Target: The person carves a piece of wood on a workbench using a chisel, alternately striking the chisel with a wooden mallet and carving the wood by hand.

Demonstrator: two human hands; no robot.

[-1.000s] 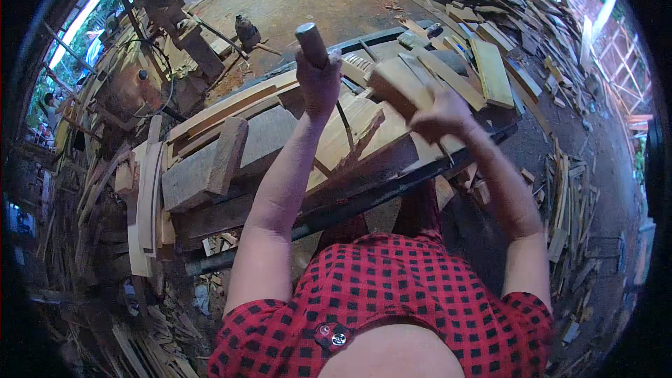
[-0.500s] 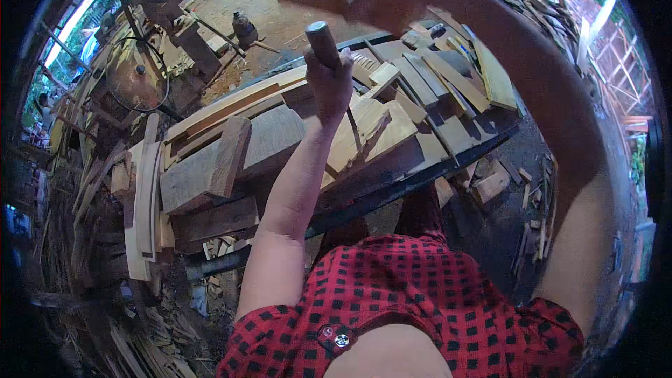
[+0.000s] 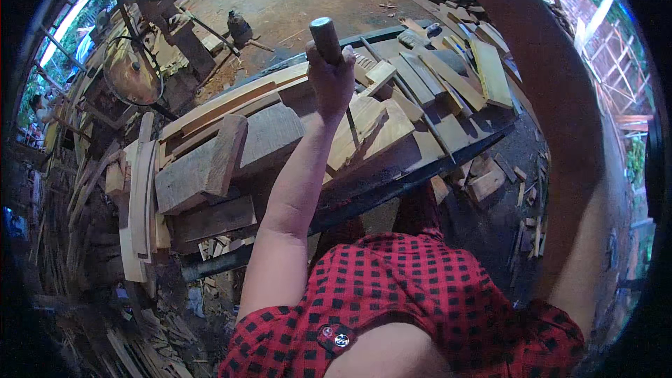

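Note:
My left hand (image 3: 331, 82) is closed round an upright dark cylindrical tool handle (image 3: 325, 36) with a pale flat top, held over a bench piled with wood pieces (image 3: 455, 78). A thin dark shaft runs down behind my wrist among pale blocks (image 3: 371, 133); whether it joins the handle I cannot tell. A thick grey weathered beam (image 3: 182, 189) and a shorter upright board (image 3: 224, 154) lie left of that hand. My right forearm (image 3: 560, 119) rises along the right side past the top edge; the hand and anything in it are out of frame.
The bench's dark front rail (image 3: 413, 182) runs before my legs. Scrap wood (image 3: 490, 182) litters the floor right, with more heaps left (image 3: 77, 259). A round metal disc (image 3: 131, 73) on machinery stands back left, near a dark container (image 3: 239, 28). A small distant person (image 3: 38, 108) is at far left.
My right hand has swung up from the bench with a wooden block and left the frame at the top. My left hand moved slightly right, still gripping the handle.

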